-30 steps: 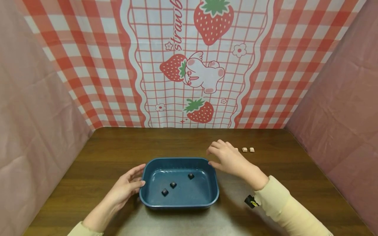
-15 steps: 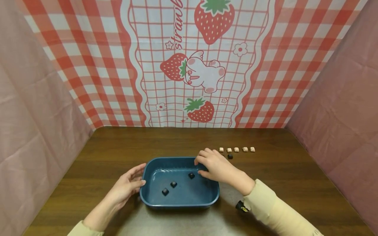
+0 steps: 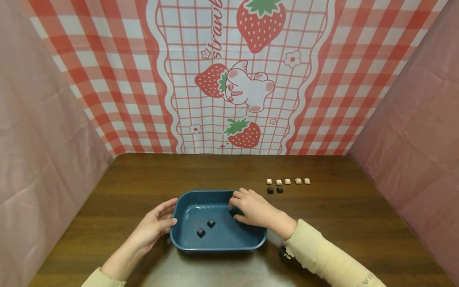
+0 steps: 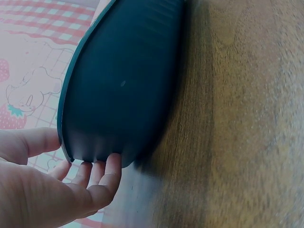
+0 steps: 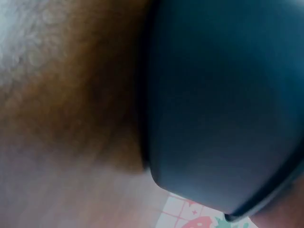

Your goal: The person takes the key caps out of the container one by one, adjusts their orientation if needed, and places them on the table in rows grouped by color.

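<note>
Dark keycap (image 3: pixel 233 212) sits in the right half of the blue tray (image 3: pixel 217 250), at the lower centre of the frame, between the thumb and bent fingers of the right grip (image 3: pixel 256 207). These curl about it from opposite sides, presumably because so small a piece suits the fingertips; how firmly it is pinched is hidden. The left grip (image 3: pixel 154 225) holds the tray's left end, thumb at the rim and fingers against the outer wall, probably to keep it from sliding. Two more dark keycaps (image 3: pixel 210 223) lie loose and apart on the tray's floor. On the desk (image 3: pixel 143 179), right of centre, five light keycaps (image 3: pixel 287 181) form a row, with two black keycaps (image 3: pixel 280 190) just below its left end, seemingly spaced so that each is easy to see
</note>
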The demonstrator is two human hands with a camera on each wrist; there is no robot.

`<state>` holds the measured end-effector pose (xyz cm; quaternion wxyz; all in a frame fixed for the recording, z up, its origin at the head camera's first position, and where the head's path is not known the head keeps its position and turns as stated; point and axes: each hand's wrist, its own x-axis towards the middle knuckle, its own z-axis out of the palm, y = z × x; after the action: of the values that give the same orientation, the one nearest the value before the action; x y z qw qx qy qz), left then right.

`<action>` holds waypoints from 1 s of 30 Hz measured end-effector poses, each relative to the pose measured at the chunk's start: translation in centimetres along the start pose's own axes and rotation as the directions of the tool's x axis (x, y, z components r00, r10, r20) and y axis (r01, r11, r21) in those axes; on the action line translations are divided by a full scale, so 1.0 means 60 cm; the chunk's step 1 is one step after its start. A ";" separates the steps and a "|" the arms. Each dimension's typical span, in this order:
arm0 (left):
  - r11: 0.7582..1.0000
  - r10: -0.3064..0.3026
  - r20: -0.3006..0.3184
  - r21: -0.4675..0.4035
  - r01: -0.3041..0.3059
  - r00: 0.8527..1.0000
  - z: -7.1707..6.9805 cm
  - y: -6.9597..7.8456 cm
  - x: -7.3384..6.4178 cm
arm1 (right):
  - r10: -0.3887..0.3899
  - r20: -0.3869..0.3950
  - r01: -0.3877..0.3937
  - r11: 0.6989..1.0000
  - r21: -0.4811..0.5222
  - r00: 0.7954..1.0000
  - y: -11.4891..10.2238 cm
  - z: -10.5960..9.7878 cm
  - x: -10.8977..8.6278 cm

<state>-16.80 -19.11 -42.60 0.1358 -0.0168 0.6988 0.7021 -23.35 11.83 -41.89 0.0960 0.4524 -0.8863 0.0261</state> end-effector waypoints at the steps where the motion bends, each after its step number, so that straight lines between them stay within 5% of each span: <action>1: 1.000 0.000 0.000 0.000 0.000 1.000 0.000 0.000 0.000 | 0.000 0.006 0.000 1.000 -0.005 1.000 -0.002 0.002 0.001; 16: 1.000 -0.001 0.010 -0.004 0.001 1.000 -0.002 0.000 0.000 | -0.002 0.015 0.004 0.990 -0.141 1.000 -0.009 0.019 0.005; 30: 1.000 0.000 -0.012 0.019 0.000 1.000 0.000 -0.004 0.003 | -0.012 0.021 0.015 0.994 -0.111 1.000 -0.009 0.015 0.003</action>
<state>-16.92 -19.10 -42.87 0.1318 -0.0198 0.7063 0.6952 -23.19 11.24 -42.77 0.1122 0.4525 -0.8842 -0.0283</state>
